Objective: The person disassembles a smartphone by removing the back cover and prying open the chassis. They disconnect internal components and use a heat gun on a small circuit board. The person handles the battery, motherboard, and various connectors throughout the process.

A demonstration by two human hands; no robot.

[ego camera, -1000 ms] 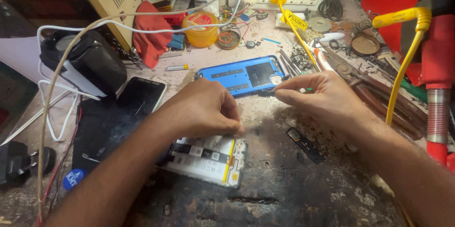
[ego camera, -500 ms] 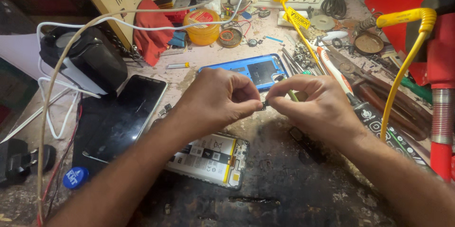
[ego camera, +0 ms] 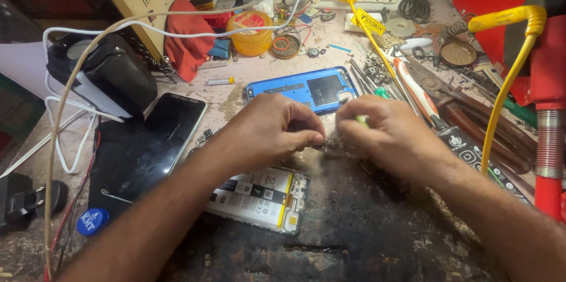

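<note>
My left hand (ego camera: 268,132) and my right hand (ego camera: 392,137) meet fingertip to fingertip above the dark work mat. Between the fingertips is a small metal part (ego camera: 328,144), pinched by my left thumb and forefinger. My right hand is closed around a thin green-handled tool (ego camera: 361,120), of which only a short piece shows. Just below my left hand lies an opened phone (ego camera: 259,199) with its battery and board exposed. A blue phone back cover (ego camera: 303,88) lies just beyond both hands.
A black phone screen (ego camera: 156,140) lies at the left beside a black charger box (ego camera: 100,73) with white cables. Pliers and several screwdrivers (ego camera: 424,90) crowd the right. A red hot-air stand (ego camera: 545,111) with a yellow cable rises at the far right. A yellow tub (ego camera: 250,31) stands at the back.
My left hand lifted off the opened phone and moved up and right. My right hand moved left, and the two hands now meet on the small part.
</note>
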